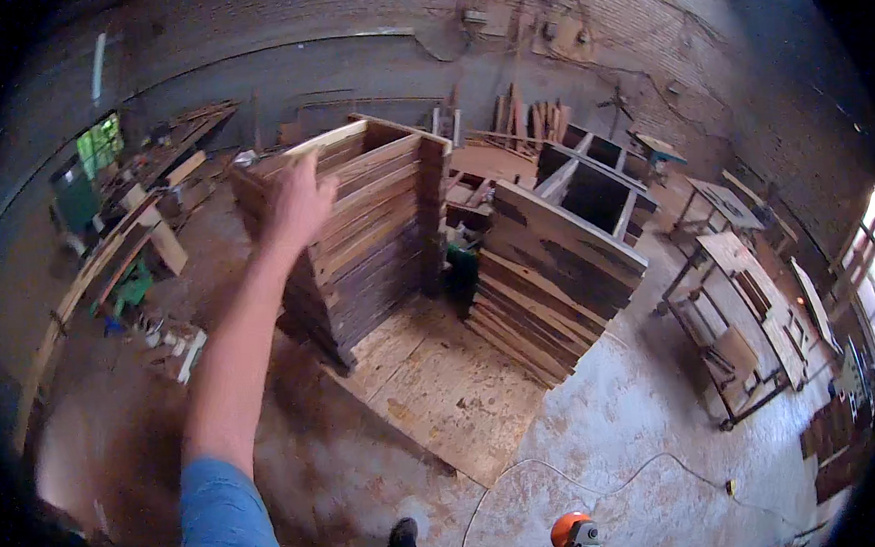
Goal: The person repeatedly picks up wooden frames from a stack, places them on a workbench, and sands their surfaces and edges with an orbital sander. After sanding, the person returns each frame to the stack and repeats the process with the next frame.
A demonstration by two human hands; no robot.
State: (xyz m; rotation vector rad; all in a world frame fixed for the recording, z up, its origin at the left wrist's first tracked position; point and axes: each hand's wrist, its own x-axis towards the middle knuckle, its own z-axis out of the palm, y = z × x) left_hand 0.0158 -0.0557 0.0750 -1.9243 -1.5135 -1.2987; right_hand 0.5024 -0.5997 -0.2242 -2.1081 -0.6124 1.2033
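My left arm reaches forward, and my left hand [300, 200] is at the top edge of a tall left stack of wooden drawer-like frames [368, 208]. Its fingers curl over the pale top rail, though the far side of the grip is hidden. Beside it on the right leans a second stack of dark-streaked wooden frames [547, 267]. Both rest on a worn plywood board [445, 403]. At the bottom edge shows the head of a power tool with an orange disc [571, 531], probably an angle grinder. My right hand is out of the picture.
A pale cable [611, 491] runs across the concrete floor. Wheeled metal-framed tables [750, 304] stand at the right. Along the left is a cluttered bench [165, 155] with timber. Wood offcuts [533, 122] lean by the brick back wall. My shoe [404, 541] shows below.
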